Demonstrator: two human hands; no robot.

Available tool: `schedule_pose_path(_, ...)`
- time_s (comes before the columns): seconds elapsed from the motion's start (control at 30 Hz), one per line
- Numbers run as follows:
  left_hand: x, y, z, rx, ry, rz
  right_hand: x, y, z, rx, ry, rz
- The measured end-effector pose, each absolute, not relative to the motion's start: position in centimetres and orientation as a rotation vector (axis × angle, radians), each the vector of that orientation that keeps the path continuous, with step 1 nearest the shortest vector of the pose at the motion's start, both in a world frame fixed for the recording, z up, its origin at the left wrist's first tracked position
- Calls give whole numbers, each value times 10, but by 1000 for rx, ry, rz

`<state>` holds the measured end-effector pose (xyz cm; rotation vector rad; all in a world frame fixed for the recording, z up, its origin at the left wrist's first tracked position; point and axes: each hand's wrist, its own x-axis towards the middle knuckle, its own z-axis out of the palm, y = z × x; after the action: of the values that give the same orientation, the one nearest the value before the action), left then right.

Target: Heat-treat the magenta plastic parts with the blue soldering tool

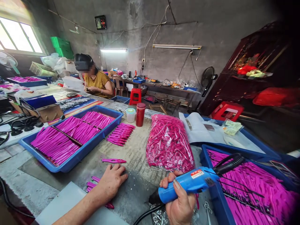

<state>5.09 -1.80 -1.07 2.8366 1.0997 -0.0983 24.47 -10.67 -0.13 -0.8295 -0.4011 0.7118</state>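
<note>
My left hand [113, 182] is palm down on the table among tiny metal rings, its fingers apart and nothing visible in them. Just beyond lies a single magenta strip piece [113, 161], slender and resembling a soft fishing lure. More such pieces [91, 186] lie partly hidden under my left wrist. In my right hand [180, 200] is a blue power tool [187, 186] with a black front end, pointing down left; its exact kind is unclear. Below it sits a clear bag of small metal parts [156, 215]. A cable [148, 214] runs beside it.
Blue trays of magenta strips stand left [63, 168] and right [212, 190]. A full plastic bag [170, 143] of pink pieces, a red canister [140, 115], a small tub [130, 115] and scissors [207, 211] are around. A person [98, 82] works across the table.
</note>
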Motion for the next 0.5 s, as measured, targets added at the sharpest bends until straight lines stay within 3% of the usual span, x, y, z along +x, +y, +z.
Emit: schedule_pose_path(0.5,63,-18,-14,2723,1317,-97,246,-108,-4,-806,-456,730)
